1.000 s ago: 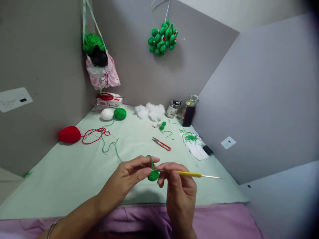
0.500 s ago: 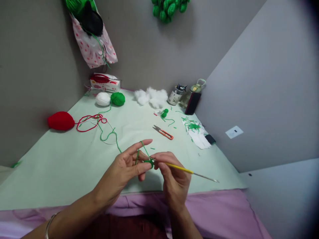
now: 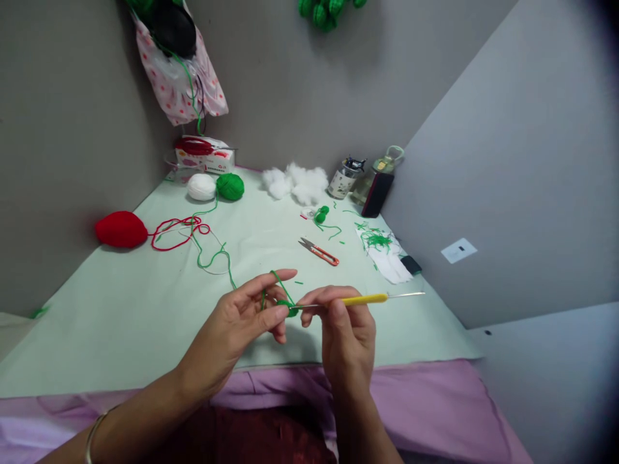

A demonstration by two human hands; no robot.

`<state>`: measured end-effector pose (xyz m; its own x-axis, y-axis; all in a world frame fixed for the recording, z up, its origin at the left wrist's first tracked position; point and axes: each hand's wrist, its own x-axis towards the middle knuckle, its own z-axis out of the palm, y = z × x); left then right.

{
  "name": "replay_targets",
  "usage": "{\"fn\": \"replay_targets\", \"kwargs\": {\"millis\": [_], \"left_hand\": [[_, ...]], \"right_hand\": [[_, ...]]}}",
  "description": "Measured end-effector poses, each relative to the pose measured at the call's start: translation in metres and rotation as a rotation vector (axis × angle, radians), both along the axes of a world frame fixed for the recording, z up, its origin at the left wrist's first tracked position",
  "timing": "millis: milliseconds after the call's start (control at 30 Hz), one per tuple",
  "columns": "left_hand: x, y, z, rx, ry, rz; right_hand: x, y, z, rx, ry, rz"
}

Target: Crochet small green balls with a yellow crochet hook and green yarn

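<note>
A small green crochet piece (image 3: 292, 310) is pinched between the thumb and fingers of my left hand (image 3: 246, 319). Green yarn (image 3: 283, 285) loops over that hand's raised index finger and runs down to the piece. My right hand (image 3: 349, 328) grips a crochet hook (image 3: 365, 299) by its yellow handle, its thin metal tip at the green piece. The hook lies nearly level, its other metal end pointing right. From the left hand the yarn trails across the table to a green yarn ball (image 3: 230, 187).
Thread snips (image 3: 319, 251) lie beyond my hands. A white yarn ball (image 3: 201, 187), a red yarn ball (image 3: 120, 229) and white stuffing (image 3: 294, 183) sit farther back. Green yarn scraps (image 3: 377, 240) cover white paper at right, near a dark phone-like slab (image 3: 378, 194) and a bottle (image 3: 389, 158).
The crochet hook has swung from slanting down rightward to nearly level, its right end rising. My right hand has turned with it. The left hand keeps its pinch on the green piece.
</note>
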<state>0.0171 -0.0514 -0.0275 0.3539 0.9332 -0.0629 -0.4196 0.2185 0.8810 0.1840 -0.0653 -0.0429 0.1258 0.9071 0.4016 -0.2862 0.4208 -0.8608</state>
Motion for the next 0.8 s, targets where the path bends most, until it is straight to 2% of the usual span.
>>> {"fn": "replay_targets", "kwargs": {"millis": [233, 500, 667, 733, 800], "left_hand": [[-0.001, 0.0, -0.001, 0.055, 0.096, 0.058], [0.001, 0.001, 0.002, 0.12, 0.175, 0.13], [0.005, -0.002, 0.003, 0.052, 0.121, 0.138], [0.005, -0.003, 0.003, -0.028, 0.031, 0.08], [0.004, -0.001, 0.005, -0.149, -0.067, -0.025]], "right_hand": [[0.002, -0.013, 0.0, 0.188, -0.342, -0.17], [0.001, -0.012, -0.001, 0.383, -0.6, -0.268], [-0.002, -0.014, -0.005, 0.478, -0.839, -0.423], [-0.002, -0.015, -0.009, 0.528, -0.95, -0.51], [-0.002, -0.015, -0.011, 0.55, -0.927, -0.518]]}}
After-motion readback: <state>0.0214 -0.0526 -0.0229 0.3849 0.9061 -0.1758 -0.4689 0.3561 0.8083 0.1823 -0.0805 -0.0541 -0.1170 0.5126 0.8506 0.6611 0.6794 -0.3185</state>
